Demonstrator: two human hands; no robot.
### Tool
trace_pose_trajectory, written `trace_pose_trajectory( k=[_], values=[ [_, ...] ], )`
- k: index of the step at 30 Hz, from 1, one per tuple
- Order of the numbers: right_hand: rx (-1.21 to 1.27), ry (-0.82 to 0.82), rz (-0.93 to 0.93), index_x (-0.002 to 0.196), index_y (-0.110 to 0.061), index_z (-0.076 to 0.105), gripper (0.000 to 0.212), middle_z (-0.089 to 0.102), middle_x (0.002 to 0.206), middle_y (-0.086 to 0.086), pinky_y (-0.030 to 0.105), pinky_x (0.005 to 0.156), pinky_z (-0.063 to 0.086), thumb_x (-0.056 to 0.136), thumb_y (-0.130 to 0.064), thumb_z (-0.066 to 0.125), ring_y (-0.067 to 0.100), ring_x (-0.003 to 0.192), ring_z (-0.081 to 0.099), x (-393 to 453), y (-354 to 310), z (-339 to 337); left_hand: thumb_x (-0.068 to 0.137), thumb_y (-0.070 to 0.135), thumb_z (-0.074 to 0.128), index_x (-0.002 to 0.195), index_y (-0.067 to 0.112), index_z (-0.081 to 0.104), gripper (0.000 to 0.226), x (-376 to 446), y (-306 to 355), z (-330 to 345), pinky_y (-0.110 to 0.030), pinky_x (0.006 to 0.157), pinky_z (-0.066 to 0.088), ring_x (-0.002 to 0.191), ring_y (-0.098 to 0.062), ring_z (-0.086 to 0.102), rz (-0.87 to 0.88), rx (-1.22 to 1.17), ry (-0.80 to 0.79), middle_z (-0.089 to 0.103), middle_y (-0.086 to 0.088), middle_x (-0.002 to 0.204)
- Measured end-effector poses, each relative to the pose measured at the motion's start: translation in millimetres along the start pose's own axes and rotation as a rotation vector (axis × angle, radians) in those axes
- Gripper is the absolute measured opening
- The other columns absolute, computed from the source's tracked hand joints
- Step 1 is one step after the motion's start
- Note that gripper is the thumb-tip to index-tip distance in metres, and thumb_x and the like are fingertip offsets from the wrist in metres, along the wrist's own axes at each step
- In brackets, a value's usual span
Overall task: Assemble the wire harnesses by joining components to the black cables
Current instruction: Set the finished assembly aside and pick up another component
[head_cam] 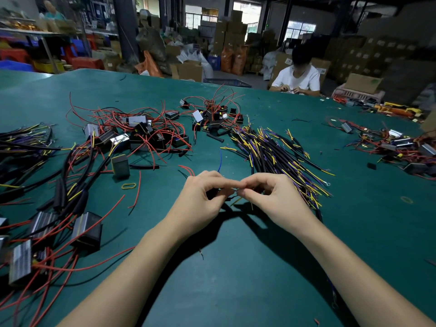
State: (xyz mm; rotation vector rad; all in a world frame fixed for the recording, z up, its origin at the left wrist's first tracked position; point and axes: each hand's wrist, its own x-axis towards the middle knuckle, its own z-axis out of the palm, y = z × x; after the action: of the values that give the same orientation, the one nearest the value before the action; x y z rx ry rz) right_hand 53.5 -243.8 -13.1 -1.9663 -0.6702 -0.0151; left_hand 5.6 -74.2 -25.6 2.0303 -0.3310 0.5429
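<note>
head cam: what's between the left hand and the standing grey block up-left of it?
In the head view, mostly bare green mat between left hand and grey block; only a yellow rubber band and a loose red wire lie there.

Green worktop [236, 267], black cables [278, 156] piled right of centre, red-wired modules [146, 135] heaped left, yellow rubber band [128, 185], loose black tubing [144, 166]

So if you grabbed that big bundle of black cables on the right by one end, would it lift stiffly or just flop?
Probably flop: the black cable bundle lies loose and fanned out on the green table, with no tie visible, so strands would likely slide apart. Its thin yellow wire tips already bend in all directions, so they would likely droop and snag the neighbouring cables.
</note>
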Motion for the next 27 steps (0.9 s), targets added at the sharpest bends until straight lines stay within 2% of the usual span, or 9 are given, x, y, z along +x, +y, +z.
trace_pose_trajectory(
  k=[4, 6, 9, 11, 15, 19, 22, 27],
  values=[
    [0.078, -0.01, 0.014, 0.083, -0.017, 0.076, 0.005, 0.072, 0.077, 0.009, 0.022, 0.062, 0.04, 0.082, -0.014, 0.072, 0.009, 0.066, 0.054, 0, 0, -1, 0.084, -0.005, 0.063, 0.099, 0.028, 0.074, 0.038, 0, 1, 1, -0.025, 0.07, 0.045, 0.076, -0.011, 0.058, 0.04, 0.014, 0.011, 0.064, 0.005, 0.078],
    [0.113, -0.021, 0.031, 0.08, -0.017, 0.074, 0.005, 0.071, 0.074, 0.008, 0.023, 0.063, 0.041, 0.082, -0.013, 0.073, 0.009, 0.066, 0.054, 1, 0, -2, 0.083, -0.002, 0.066, 0.097, 0.025, 0.074, 0.032, 0, 2, 0, -0.029, 0.073, 0.048, 0.078, -0.011, 0.06, 0.063, 0.038, 0.039, 0.066, 0.01, 0.08],
    [0.111, -0.03, 0.021, 0.075, -0.019, 0.072, 0.01, 0.068, 0.069, -0.002, 0.017, 0.061, 0.042, 0.081, -0.011, 0.073, 0.006, 0.062, 0.054, 1, 0, -3, 0.083, 0.006, 0.068, 0.098, 0.025, 0.066, 0.024, 0, 3, -1, -0.038, 0.079, 0.048, 0.078, -0.016, 0.062, 0.062, 0.067, 0.046, 0.067, 0.011, 0.082],
    [0.088, -0.034, 0.006, 0.075, -0.018, 0.071, 0.009, 0.068, 0.068, -0.003, 0.015, 0.061, 0.042, 0.081, -0.012, 0.073, 0.004, 0.062, 0.054, 1, 0, -3, 0.084, 0.011, 0.069, 0.097, 0.026, 0.062, 0.021, 0, 4, 0, -0.04, 0.08, 0.048, 0.078, -0.019, 0.062, 0.031, 0.054, 0.027, 0.066, 0.01, 0.083],
    [0.03, -0.009, -0.029, 0.072, -0.016, 0.068, 0.011, 0.062, 0.063, -0.006, 0.011, 0.054, 0.035, 0.082, -0.013, 0.072, -0.002, 0.053, 0.046, -1, -1, -1, 0.084, 0.018, 0.071, 0.083, 0.027, 0.069, 0.009, -2, 9, 1, -0.029, 0.076, 0.047, 0.082, -0.007, 0.06, -0.001, 0.046, 0.039, 0.066, 0.013, 0.078],
    [-0.01, 0.016, -0.092, 0.071, -0.013, 0.065, 0.014, 0.062, 0.065, 0.002, 0.008, 0.052, 0.032, 0.083, -0.007, 0.069, -0.001, 0.051, 0.045, -4, -8, 3, 0.085, 0.015, 0.069, 0.072, 0.024, 0.065, 0.016, 0, 8, -1, -0.026, 0.066, 0.04, 0.066, -0.006, 0.055, -0.089, -0.001, 0.049, 0.061, 0.014, 0.065],
    [-0.045, 0.042, -0.142, 0.072, -0.011, 0.062, 0.013, 0.063, 0.067, 0.001, 0.013, 0.058, 0.038, 0.083, -0.005, 0.067, 0.009, 0.06, 0.053, -6, -12, 6, 0.087, 0.015, 0.066, 0.074, 0.021, 0.067, 0.015, 1, 8, -4, -0.024, 0.064, 0.037, 0.061, -0.004, 0.052, -0.178, -0.086, 0.026, 0.061, 0.013, 0.063],
    [-0.057, 0.044, -0.159, 0.075, -0.009, 0.062, 0.011, 0.063, 0.069, 0.003, 0.023, 0.062, 0.042, 0.084, -0.003, 0.066, 0.018, 0.067, 0.057, -7, -13, 6, 0.088, 0.013, 0.064, 0.074, 0.019, 0.069, 0.016, 1, 11, -4, -0.019, 0.058, 0.037, 0.054, 0.004, 0.051, -0.195, -0.075, 0.01, 0.061, 0.015, 0.059]
  ],
)
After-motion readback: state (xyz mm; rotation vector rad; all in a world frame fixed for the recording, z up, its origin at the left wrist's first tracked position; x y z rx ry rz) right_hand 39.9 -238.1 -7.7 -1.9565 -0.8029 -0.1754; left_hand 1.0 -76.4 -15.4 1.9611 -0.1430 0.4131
